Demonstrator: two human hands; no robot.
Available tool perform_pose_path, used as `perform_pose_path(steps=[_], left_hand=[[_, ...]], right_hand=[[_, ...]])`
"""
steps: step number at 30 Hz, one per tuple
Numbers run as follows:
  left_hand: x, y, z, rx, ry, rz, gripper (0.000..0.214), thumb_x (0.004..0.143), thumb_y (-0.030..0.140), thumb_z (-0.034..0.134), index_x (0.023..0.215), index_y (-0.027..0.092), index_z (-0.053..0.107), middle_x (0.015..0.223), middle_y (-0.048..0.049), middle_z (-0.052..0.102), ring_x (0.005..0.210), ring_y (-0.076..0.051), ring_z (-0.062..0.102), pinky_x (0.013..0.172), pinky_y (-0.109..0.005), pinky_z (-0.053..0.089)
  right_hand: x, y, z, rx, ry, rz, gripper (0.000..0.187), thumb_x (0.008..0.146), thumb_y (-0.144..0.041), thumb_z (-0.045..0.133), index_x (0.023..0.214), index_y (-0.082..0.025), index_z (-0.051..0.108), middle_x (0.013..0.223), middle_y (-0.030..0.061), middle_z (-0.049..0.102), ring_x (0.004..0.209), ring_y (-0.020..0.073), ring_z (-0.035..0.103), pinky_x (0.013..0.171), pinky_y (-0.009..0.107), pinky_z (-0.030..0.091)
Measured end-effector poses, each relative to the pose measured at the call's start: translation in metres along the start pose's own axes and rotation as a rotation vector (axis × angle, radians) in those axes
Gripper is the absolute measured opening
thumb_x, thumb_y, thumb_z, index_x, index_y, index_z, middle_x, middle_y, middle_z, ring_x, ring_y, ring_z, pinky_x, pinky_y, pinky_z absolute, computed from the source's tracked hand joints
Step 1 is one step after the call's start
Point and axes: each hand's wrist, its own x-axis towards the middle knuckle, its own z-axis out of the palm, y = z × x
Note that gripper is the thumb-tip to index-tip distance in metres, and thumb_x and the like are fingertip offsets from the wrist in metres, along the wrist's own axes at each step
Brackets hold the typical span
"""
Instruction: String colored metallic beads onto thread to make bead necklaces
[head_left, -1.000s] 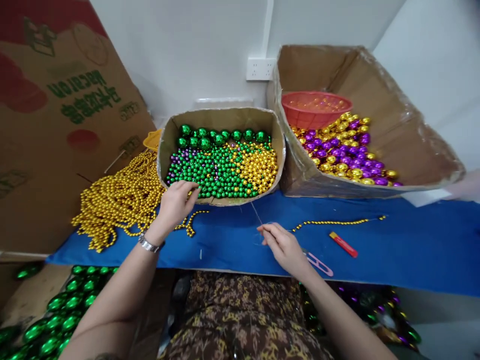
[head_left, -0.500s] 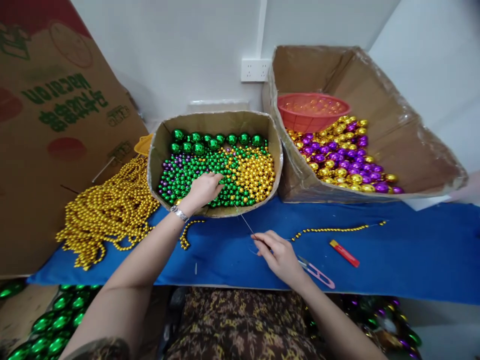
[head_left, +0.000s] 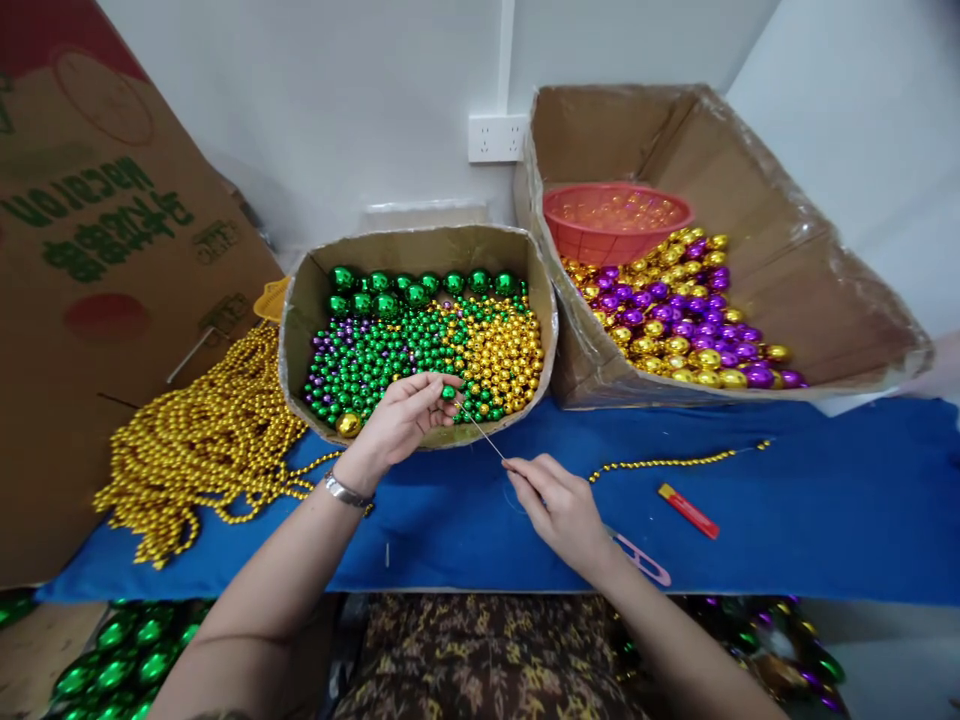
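My left hand [head_left: 401,420] hovers over the front rim of a cardboard box [head_left: 300,300] of green, purple and gold beads, and pinches a small green bead [head_left: 448,392] between thumb and fingertips. The bead meets the tip of a thin needle [head_left: 480,432]. My right hand [head_left: 559,505] pinches the needle's lower end above the blue cloth [head_left: 825,500]. A thread with a row of small gold beads [head_left: 667,462] trails to the right of that hand.
A heap of gold bead strings [head_left: 202,440] lies left of the box. A large carton [head_left: 795,270] at right holds gold and purple balls and a red basket [head_left: 615,215]. A red lighter [head_left: 688,510] and pink snips [head_left: 645,562] lie on the cloth. Green balls [head_left: 120,660] sit below left.
My left hand went from the box's front edge into the green beads, then drew back with one green bead to the needle tip. My right hand stayed on the needle.
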Motion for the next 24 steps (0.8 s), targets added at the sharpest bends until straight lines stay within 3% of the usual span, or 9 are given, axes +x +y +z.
perform_pose_path(steps=[7, 11, 16, 19, 21, 24], left_hand=[[-0.001, -0.002, -0.004, -0.012, -0.006, -0.003, 0.028, 0.078, 0.034, 0.072, 0.095, 0.012, 0.073, 0.081, -0.0086, 0.069, 0.065, -0.012, 0.062, 0.059, -0.022, 0.052], [-0.005, -0.006, -0.002, 0.15, 0.003, 0.055, 0.029, 0.081, 0.039, 0.068, 0.095, 0.014, 0.073, 0.079, -0.007, 0.068, 0.066, -0.012, 0.061, 0.06, -0.023, 0.05], [-0.012, -0.002, -0.003, 0.762, -0.022, 0.261, 0.034, 0.088, 0.04, 0.059, 0.112, 0.019, 0.069, 0.082, -0.005, 0.069, 0.068, -0.015, 0.059, 0.063, -0.025, 0.046], [-0.019, 0.013, -0.024, 1.313, 0.16, 0.384, 0.038, 0.09, 0.043, 0.053, 0.117, 0.019, 0.066, 0.099, -0.0112, 0.069, 0.09, -0.024, 0.061, 0.078, -0.034, 0.047], [-0.026, 0.024, -0.045, 1.75, 0.315, 0.307, 0.039, 0.088, 0.045, 0.054, 0.11, 0.015, 0.067, 0.1, -0.0161, 0.068, 0.1, -0.033, 0.059, 0.082, -0.042, 0.046], [-0.035, 0.034, -0.072, 2.142, 0.255, 0.028, 0.034, 0.087, 0.043, 0.053, 0.099, 0.015, 0.066, 0.09, -0.0159, 0.068, 0.095, -0.038, 0.061, 0.075, -0.045, 0.047]], right_hand=[[0.001, 0.002, 0.0, -0.026, -0.022, -0.002, 0.025, 0.098, -0.026, 0.045, 0.112, -0.021, 0.066, 0.088, 0.0073, 0.067, 0.077, 0.0162, 0.067, 0.071, 0.027, 0.054], [0.001, 0.004, 0.0, -0.118, -0.035, -0.033, 0.028, 0.099, -0.027, 0.042, 0.113, -0.02, 0.066, 0.086, 0.0074, 0.067, 0.076, 0.0159, 0.066, 0.07, 0.027, 0.053], [0.001, 0.006, 0.002, -0.283, -0.01, -0.077, 0.026, 0.099, -0.024, 0.044, 0.112, -0.02, 0.066, 0.082, 0.0065, 0.066, 0.073, 0.0151, 0.065, 0.07, 0.025, 0.051], [0.0, 0.009, 0.003, -0.25, 0.015, -0.076, 0.025, 0.099, -0.025, 0.043, 0.109, -0.018, 0.066, 0.083, 0.0064, 0.066, 0.073, 0.0144, 0.064, 0.069, 0.024, 0.05], [-0.002, 0.01, 0.004, -0.243, 0.028, -0.083, 0.025, 0.099, -0.026, 0.043, 0.105, -0.017, 0.066, 0.081, 0.0058, 0.065, 0.071, 0.0138, 0.064, 0.067, 0.024, 0.049], [-0.003, 0.011, 0.006, -0.243, 0.024, -0.093, 0.026, 0.1, -0.025, 0.042, 0.102, -0.017, 0.066, 0.08, 0.005, 0.064, 0.07, 0.0126, 0.063, 0.066, 0.022, 0.048]])
